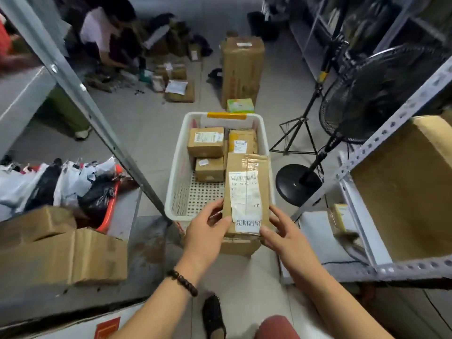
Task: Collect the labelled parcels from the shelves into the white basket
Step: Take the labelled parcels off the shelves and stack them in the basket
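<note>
A tall brown cardboard parcel (pixel 247 172) with a white barcode label is held over the near right corner of the white basket (pixel 182 152). My left hand (pixel 208 231) grips its lower left edge, and my right hand (pixel 278 231) grips its lower right corner. A second brown box (pixel 238 245) sits just under the held parcel, between my hands. Inside the basket lie three labelled brown parcels: one at the far left (pixel 206 141), one at the far right (pixel 242 141), and a smaller one (pixel 209 168) in the middle. The basket's perforated floor shows at the near left.
Metal shelving flanks the aisle: a slanted upright (pixel 80 86) at left, a perforated rack (pixel 381 148) with a big carton (pixel 406 182) at right. A black standing fan (pixel 362 99) and tripod (pixel 296 133) stand right of the basket. Cartons and bags pile up at left. A person crouches among parcels at the far left.
</note>
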